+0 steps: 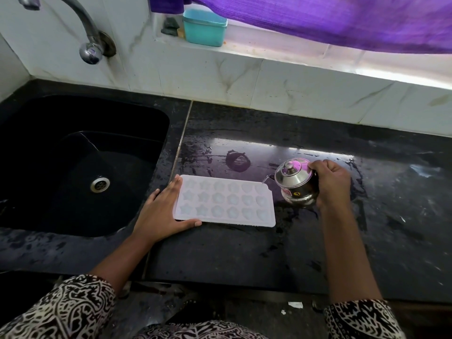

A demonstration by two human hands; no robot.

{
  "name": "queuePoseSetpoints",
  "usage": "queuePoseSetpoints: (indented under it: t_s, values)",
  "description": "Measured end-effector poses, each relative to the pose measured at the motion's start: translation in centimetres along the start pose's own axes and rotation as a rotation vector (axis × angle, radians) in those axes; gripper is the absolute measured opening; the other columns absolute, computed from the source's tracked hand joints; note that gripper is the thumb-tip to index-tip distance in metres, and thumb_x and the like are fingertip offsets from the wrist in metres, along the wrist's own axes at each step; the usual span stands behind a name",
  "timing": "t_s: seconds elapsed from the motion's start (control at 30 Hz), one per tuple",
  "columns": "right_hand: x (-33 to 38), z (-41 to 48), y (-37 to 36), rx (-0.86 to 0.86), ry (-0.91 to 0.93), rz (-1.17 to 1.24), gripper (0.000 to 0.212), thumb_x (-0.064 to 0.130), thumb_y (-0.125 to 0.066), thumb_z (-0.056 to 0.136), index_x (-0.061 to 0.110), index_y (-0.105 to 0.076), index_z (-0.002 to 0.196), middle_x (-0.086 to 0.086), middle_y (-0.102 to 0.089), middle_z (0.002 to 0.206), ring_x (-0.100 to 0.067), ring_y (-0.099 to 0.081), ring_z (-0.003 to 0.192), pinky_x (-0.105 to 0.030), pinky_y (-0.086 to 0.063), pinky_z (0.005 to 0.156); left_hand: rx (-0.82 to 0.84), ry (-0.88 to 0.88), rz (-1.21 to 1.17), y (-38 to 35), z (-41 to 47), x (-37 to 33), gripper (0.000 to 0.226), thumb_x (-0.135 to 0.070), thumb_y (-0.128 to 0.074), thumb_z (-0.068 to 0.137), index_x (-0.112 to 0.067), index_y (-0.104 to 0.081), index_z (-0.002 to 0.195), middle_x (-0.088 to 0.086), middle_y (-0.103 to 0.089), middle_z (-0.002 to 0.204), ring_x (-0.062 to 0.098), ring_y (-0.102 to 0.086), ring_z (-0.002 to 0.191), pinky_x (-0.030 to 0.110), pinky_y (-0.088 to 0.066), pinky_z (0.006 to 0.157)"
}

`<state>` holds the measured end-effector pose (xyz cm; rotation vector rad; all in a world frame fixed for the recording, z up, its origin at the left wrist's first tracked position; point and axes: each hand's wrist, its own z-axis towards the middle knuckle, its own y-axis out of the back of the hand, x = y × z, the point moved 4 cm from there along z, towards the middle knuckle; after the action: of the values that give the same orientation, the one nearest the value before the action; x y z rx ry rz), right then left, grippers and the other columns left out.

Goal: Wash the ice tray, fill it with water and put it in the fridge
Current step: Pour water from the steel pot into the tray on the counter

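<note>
The right hand (330, 182) has its fingers curled tight round a small shiny steel pot (294, 185) with a lid and a little spout. The pot is tipped toward the ice tray (223, 201), and a thin line of water seems to run from the spout into the far right corner hole. The left hand (161, 209) lies flat with straight fingers. It presses on the tray's left end, and the thumb lies along the near edge. The tray sits flat on the black counter (244, 253), between the two hands and just right of the dark sink (49, 143). It is pale, with star and heart holes. I think it is light, thin plastic that may bend a bit. With water in it, it will be heavier and the water could slop out. It is best held by both short ends and kept level. The counter looks wet, so the tray may slide. A tap (90, 37) hangs above the sink. A teal box (204, 28) sits on the sill under a purple curtain (318, 18).
</note>
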<state>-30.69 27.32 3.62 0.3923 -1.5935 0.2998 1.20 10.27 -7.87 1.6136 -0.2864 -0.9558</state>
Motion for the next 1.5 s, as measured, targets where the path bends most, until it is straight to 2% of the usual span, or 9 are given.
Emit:
queuePoseSetpoints:
  t_s: [0.67,0.83,0.97,1.13,1.23,1.37,1.5]
  values:
    - [0.5,-0.1,0.3,-0.006,0.008,0.021,0.029,0.003,-0.063,0.076,0.013,-0.048,0.053,0.01,-0.042,0.04,-0.004,-0.038,0.039,-0.014,-0.037,0.041,0.007,0.004,0.01,0.0,0.0,-0.1,0.128,-0.101,-0.026,0.057,-0.024,0.001,0.156,-0.019,0.006,0.155,0.002,-0.013,0.146,0.036,-0.01,0.12]
    - [0.4,0.0,0.2,-0.001,-0.068,0.12,0.026,0.004,-0.064,0.076,0.015,-0.054,0.055,0.007,-0.051,0.046,-0.009,-0.047,0.049,-0.018,-0.044,0.048,0.005,0.0,0.002,0.0,0.0,-0.1,0.127,-0.099,-0.029,0.058,-0.024,0.0,0.156,-0.019,0.006,0.156,0.002,-0.013,0.146,0.037,-0.011,0.12]
    - [0.6,-0.2,-0.5,0.025,-0.102,0.201,0.025,0.001,-0.061,0.078,0.015,-0.058,0.057,0.007,-0.059,0.048,-0.006,-0.054,0.046,-0.016,-0.044,0.046,-0.003,0.003,-0.003,0.0,-0.1,-0.1,0.127,-0.1,-0.028,0.058,-0.024,0.0,0.156,-0.02,0.006,0.155,-0.002,-0.011,0.144,0.037,-0.011,0.12]
    - [0.9,-0.5,-1.5,0.041,-0.047,0.067,0.022,0.004,-0.063,0.078,0.013,-0.055,0.059,0.0,-0.052,0.055,-0.007,-0.048,0.048,-0.016,-0.043,0.046,-0.002,0.003,0.0,0.0,0.0,0.1,0.125,-0.099,-0.029,0.059,-0.026,0.002,0.155,-0.02,0.005,0.156,-0.001,-0.011,0.144,0.037,-0.011,0.12]
    - [0.9,-0.6,-1.8,0.043,-0.013,-0.015,0.025,0.006,-0.064,0.078,0.014,-0.053,0.058,0.001,-0.05,0.053,-0.003,-0.046,0.044,-0.015,-0.043,0.045,-0.002,0.002,0.007,-0.1,0.0,0.1,0.125,-0.099,-0.03,0.059,-0.026,0.003,0.155,-0.019,0.005,0.157,-0.001,-0.011,0.145,0.036,-0.011,0.12]
    - [0.9,-0.5,-1.9,0.038,0.018,-0.047,0.029,0.005,-0.064,0.077,0.015,-0.047,0.055,0.003,-0.043,0.049,-0.007,-0.039,0.044,-0.016,-0.038,0.044,-0.012,0.002,-0.01,-0.2,0.0,0.1,0.124,-0.099,-0.032,0.06,-0.028,0.002,0.155,-0.018,0.001,0.158,-0.002,-0.011,0.144,0.037,-0.012,0.12]
    - [0.9,-0.5,-1.8,0.042,0.008,-0.063,0.026,0.008,-0.065,0.078,0.016,-0.05,0.057,0.004,-0.048,0.05,-0.004,-0.045,0.045,-0.015,-0.042,0.044,-0.011,0.005,-0.01,-0.2,0.0,0.1,0.123,-0.099,-0.033,0.06,-0.029,0.002,0.155,-0.019,0.001,0.158,-0.004,-0.01,0.143,0.037,-0.012,0.12]
